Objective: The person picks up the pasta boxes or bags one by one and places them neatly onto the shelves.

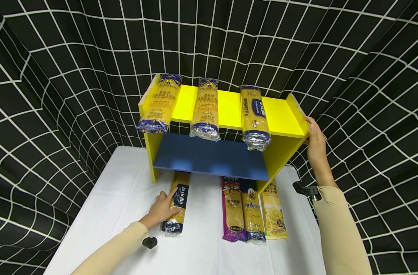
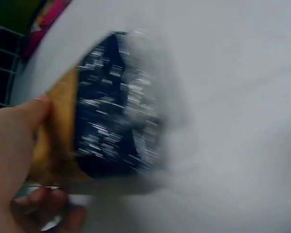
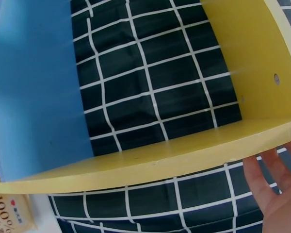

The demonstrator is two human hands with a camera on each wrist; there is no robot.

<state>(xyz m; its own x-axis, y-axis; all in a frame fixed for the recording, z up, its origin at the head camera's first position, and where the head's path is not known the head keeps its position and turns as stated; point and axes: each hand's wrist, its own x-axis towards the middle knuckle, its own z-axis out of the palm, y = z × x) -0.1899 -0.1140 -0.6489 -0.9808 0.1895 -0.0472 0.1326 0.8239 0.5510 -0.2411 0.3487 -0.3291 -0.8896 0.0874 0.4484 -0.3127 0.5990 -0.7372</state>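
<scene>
My left hand grips a pack of la sicilia spaghetti lying on the white table, its far end beneath the shelf. In the left wrist view the thumb lies over the pack and the other fingers curl beside its lower edge; motion blurs this view. A yellow shelf unit with a blue lower board stands on the table. My right hand rests against the outer side of its right panel, high up. The right wrist view shows straight fingers at that panel's edge.
Three spaghetti packs, left, middle and right, lie on the upper yellow board, ends overhanging its front. Below, magenta, blue-ended and yellow pasta packs lie side by side. Black gridded cloth surrounds the table.
</scene>
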